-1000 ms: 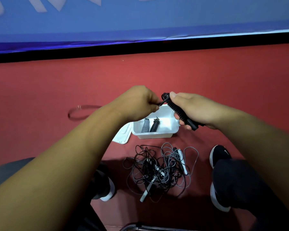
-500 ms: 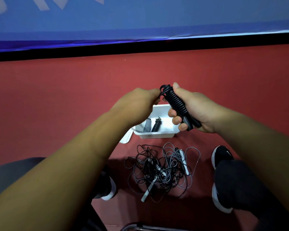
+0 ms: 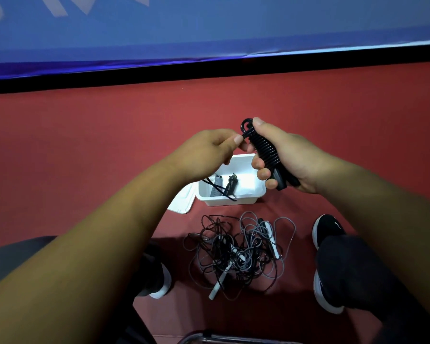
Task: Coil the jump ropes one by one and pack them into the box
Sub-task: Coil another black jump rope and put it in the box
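Rope coil gripped in right hand, end pinched by left hand, above far rim of white box.

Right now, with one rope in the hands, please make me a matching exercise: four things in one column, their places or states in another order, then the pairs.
Things:
1 black rope
2 white box
3 tangled ropes
4 lid

Places or states:
a on the floor between the shoes
b gripped in the right hand
c holds two coiled ropes
d flat beside the box

Pairs: 1-b, 2-c, 3-a, 4-d.
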A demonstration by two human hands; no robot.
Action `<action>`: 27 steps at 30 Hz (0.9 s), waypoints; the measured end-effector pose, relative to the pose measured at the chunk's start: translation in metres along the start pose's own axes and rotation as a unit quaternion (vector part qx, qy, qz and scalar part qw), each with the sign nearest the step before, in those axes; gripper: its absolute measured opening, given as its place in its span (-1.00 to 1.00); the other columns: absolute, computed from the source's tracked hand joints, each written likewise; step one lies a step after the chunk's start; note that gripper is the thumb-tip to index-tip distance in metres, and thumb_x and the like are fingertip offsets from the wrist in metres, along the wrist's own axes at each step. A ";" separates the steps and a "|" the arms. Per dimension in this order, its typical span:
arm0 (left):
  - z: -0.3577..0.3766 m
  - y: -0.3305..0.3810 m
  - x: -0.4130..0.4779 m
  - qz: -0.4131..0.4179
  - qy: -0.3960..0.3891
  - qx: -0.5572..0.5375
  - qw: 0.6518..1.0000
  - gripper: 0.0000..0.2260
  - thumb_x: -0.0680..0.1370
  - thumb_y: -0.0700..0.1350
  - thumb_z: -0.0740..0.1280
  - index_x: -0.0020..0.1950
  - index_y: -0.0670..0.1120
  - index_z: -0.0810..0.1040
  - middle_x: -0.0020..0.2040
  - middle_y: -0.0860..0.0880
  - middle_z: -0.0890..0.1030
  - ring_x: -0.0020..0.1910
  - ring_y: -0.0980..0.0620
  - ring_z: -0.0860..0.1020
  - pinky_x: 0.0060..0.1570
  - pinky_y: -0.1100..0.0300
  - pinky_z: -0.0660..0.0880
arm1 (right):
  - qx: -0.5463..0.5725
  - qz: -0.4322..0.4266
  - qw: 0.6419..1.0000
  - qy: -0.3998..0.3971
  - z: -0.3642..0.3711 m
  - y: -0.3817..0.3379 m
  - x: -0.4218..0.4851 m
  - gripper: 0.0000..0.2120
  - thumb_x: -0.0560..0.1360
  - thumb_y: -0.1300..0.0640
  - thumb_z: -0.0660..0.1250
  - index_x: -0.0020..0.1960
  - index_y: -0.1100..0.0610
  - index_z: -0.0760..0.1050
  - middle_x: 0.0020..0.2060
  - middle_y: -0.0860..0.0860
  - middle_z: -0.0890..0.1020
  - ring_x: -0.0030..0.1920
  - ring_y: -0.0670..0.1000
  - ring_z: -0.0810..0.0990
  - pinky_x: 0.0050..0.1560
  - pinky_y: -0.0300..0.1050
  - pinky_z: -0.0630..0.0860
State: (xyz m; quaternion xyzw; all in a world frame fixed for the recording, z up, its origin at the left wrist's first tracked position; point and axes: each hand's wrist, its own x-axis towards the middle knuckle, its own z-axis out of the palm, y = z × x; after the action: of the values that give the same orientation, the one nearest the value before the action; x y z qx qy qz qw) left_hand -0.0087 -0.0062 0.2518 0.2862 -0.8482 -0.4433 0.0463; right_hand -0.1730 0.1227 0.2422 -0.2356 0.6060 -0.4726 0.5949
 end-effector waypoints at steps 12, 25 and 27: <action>-0.021 -0.011 -0.001 -0.040 -0.067 -0.027 0.997 -0.88 0.58 -0.04 0.49 -0.14 0.00 0.74 -0.29 0.04 0.68 -0.40 0.22 0.46 -0.30 0.38 0.41 | 0.034 0.066 0.982 -0.174 0.003 0.000 -0.010 -0.42 0.63 -0.42 0.16 0.17 0.10 0.49 -0.30 0.05 0.36 -0.40 -0.01 0.31 -0.46 -0.23 0.28; -0.007 -0.012 -0.002 -0.062 -0.076 -0.083 0.992 -0.83 0.60 -0.38 0.30 -0.03 -0.20 0.67 -0.19 -0.14 0.67 -0.25 0.05 0.63 -0.20 0.11 0.66 | 0.054 0.160 0.919 -0.357 0.002 0.002 -0.017 -0.33 0.66 -0.37 0.16 0.38 0.21 0.50 -0.33 0.08 0.36 -0.46 -0.04 0.37 -0.49 -0.24 0.39; -0.007 -0.008 0.000 -0.054 -0.051 -0.093 0.993 -0.90 0.60 -0.34 0.35 0.00 -0.24 0.66 -0.17 -0.14 0.66 -0.26 0.02 0.59 -0.24 0.16 0.57 | 0.055 0.182 0.905 -0.380 0.002 0.005 -0.017 -0.32 0.64 -0.36 0.20 0.41 0.21 0.49 -0.34 0.07 0.38 -0.46 -0.04 0.38 -0.47 -0.25 0.41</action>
State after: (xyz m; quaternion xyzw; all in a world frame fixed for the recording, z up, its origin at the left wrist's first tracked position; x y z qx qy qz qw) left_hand -0.0029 -0.0147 0.2500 0.3035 -0.7878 -0.5359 0.0055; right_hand -0.1662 0.1387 0.2472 -0.2500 0.3398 -0.2631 0.8677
